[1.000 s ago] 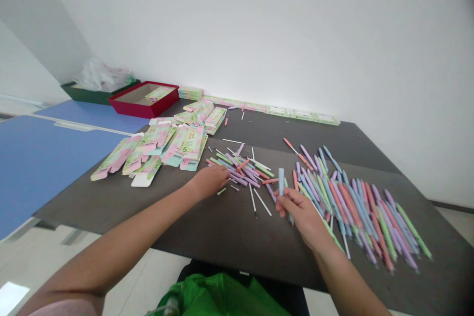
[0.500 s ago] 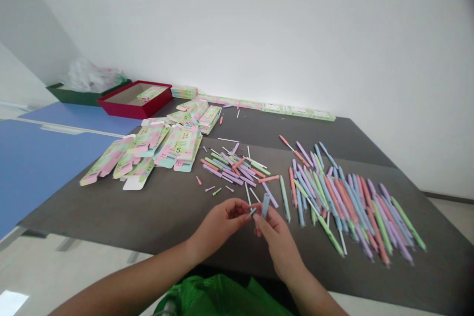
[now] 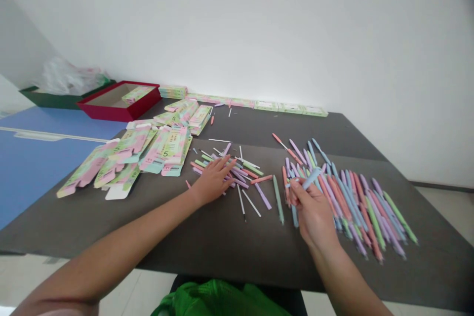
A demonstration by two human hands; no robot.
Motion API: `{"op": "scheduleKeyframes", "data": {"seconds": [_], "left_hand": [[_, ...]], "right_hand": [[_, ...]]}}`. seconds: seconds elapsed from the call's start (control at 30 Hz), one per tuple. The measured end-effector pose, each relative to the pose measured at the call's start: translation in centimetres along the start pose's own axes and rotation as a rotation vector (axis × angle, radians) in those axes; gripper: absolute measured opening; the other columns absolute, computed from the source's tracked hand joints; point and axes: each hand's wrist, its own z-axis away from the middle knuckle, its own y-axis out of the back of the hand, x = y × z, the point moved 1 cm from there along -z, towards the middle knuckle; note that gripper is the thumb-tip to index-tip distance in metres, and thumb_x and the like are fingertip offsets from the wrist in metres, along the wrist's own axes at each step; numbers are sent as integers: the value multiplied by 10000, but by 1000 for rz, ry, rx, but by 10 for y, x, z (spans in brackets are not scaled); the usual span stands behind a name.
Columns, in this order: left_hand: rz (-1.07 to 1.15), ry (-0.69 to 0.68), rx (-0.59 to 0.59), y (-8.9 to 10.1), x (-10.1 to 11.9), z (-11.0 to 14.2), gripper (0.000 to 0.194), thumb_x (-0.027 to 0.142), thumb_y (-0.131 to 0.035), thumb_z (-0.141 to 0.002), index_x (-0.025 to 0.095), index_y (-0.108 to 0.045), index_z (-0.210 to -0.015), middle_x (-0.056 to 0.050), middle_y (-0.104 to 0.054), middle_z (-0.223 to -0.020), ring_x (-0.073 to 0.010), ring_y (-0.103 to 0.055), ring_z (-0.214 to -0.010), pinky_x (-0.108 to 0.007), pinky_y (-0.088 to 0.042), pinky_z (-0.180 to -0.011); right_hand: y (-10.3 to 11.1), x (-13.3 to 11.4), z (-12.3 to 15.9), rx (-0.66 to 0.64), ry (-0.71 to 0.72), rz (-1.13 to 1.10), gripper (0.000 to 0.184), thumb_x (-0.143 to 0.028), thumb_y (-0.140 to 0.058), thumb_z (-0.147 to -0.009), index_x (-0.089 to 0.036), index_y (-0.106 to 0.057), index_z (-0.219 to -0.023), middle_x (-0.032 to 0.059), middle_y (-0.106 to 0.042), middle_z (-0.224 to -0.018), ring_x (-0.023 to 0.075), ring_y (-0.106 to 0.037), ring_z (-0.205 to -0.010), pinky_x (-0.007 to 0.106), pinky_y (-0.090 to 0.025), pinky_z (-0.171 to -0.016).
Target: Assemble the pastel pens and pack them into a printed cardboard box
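My left hand [image 3: 213, 181] lies with its fingers spread on a loose heap of pastel pen parts [image 3: 222, 170], and it holds nothing I can see. My right hand [image 3: 313, 212] is shut on a pale blue pen barrel [image 3: 311, 178] and hangs over the left edge of a large fan of assembled pastel pens [image 3: 359, 207]. A few separate pen barrels and white refills [image 3: 246, 202] lie on the dark tabletop between my hands. Left of the heap are flat, unfolded green-and-pink printed cartons [image 3: 163, 150].
The dark table [image 3: 229, 242] carries everything. Printed cartons line its far edge by the white wall. Beyond its left side are a blue surface [image 3: 37, 168], a red box [image 3: 118, 101], a green tray [image 3: 48, 101] and a plastic bag [image 3: 66, 79]. Green mesh fabric [image 3: 218, 301] shows below the table edge.
My hands have moved apart from where they met at the table's middle. The left has gone forward onto the loose heap, and the right has gone right, over the pens, still holding the blue barrel.
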Motion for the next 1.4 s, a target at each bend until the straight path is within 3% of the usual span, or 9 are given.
{"op": "scheduleKeyframes", "data": {"seconds": [0.17, 0.4, 0.63, 0.77, 1.07, 1.4], "left_hand": [[-147, -66, -97, -19, 4, 8, 500, 418, -387, -897, 165, -427, -1327, -121, -247, -1490, -286, -236, -1354, -467, -237, -1087], [-139, -61, -153, -15, 20, 34, 533, 435, -395, -891, 190, -370, -1363, -119, -307, -1465, -268, -245, -1355, -467, -268, -1074], [-198, 21, -79, -8, 7, 11, 552, 478, -358, -895, 199, -362, -1372, -102, -293, -1475, -293, -250, -1349, -497, -244, -1074], [-178, -11, -138, -18, 3, -3, 625, 542, -355, -872, 150, -389, -1358, -142, -313, -1459, -301, -254, -1347, -467, -243, -1080], [-137, 14, -183, -24, 32, 17, 660, 579, -333, -862, 171, -347, -1380, -125, -295, -1471, -281, -210, -1367, -465, -231, -1091], [-133, 32, -214, -3, -1, 26, 580, 500, -322, -902, 152, -366, -1364, -110, -324, -1459, -237, -263, -1351, -410, -258, -1096]], "right_hand": [[1, -5, -14, -23, -21, 2, 191, -386, -630, -783, -206, -567, -787, -57, -410, -545, 96, -362, -479, 227, -306, -452], [5, 8, -21, 0, -30, 17, 220, -412, -619, -789, -204, -557, -753, -53, -414, -539, 95, -366, -472, 217, -299, -433], [8, 10, -20, 2, -25, -31, 191, -372, -632, -791, -198, -569, -743, -53, -415, -541, 92, -359, -482, 226, -294, -464], [11, 13, -18, -3, -31, -24, 197, -371, -641, -782, -195, -578, -724, -48, -427, -558, 96, -377, -504, 238, -316, -498], [15, 14, -13, -33, -49, -37, 147, -331, -628, -805, -201, -597, -744, -37, -437, -584, 111, -396, -550, 257, -318, -537], [15, 10, -13, -27, -32, -50, 140, -308, -630, -807, -197, -598, -728, -38, -432, -570, 107, -390, -542, 254, -303, -524]]}}
